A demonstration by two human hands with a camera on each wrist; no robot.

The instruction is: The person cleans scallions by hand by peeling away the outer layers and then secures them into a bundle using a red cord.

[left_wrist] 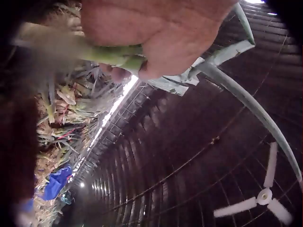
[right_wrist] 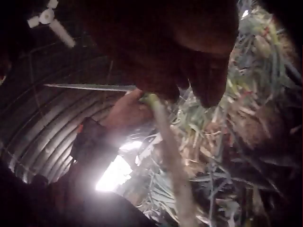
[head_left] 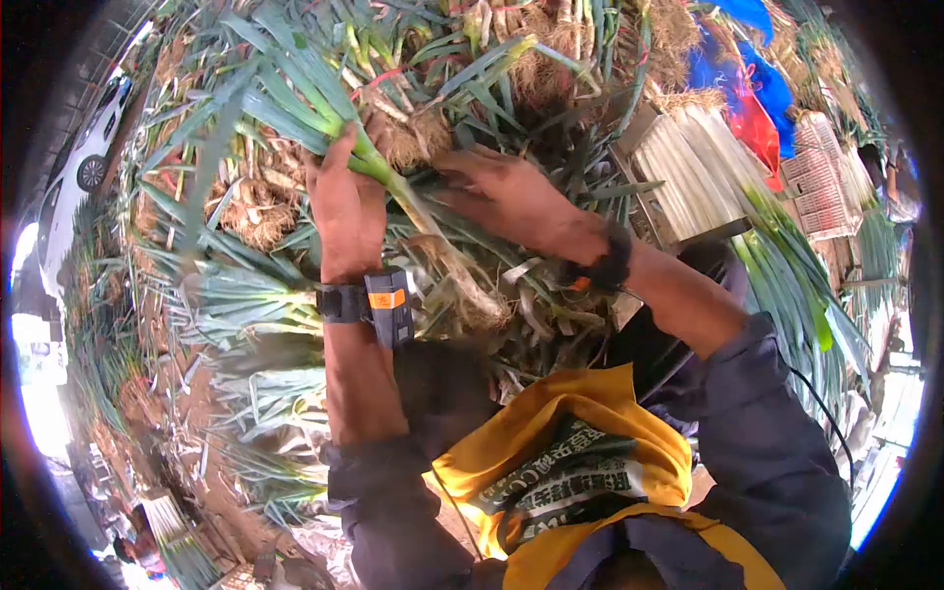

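My left hand grips a leek where its pale shaft meets the green leaves. The leaves fan out past the fingers to the upper left, and the stalk slants down to a tuft of roots. From the left wrist, the fingers and thumb wrap round the green part of the stem. My right hand is beside the shaft, fingers fairly straight and pointing toward it, holding nothing visible. In the right wrist view that hand is dark, and the blurred shaft passes just below its fingers.
Heaps of leeks with rooty ends lie ahead and to the left. On the right, a crate of trimmed leeks stands near a red bag and blue sheeting. A yellow apron covers my front.
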